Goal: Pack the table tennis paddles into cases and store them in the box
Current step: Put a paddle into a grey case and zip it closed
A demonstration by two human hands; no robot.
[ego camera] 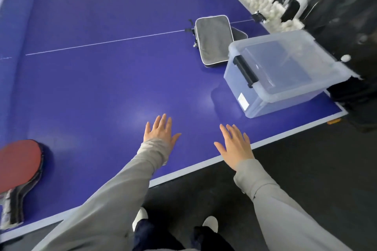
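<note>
Where the picture's left edge cuts them off, the stacked paddles lie red rubber up on the blue table, and I cannot count how many there are. The left hand and right hand are spread flat, grasping nothing. Farther right, a grey case mostly hides another beneath it. Beside them stands the clear box, whose white label is too small to read. The white balls beyond are blurred.

The blue table-tennis surface carries stacked paddles at its left, two overlapping grey cases, and a clear plastic box
</note>
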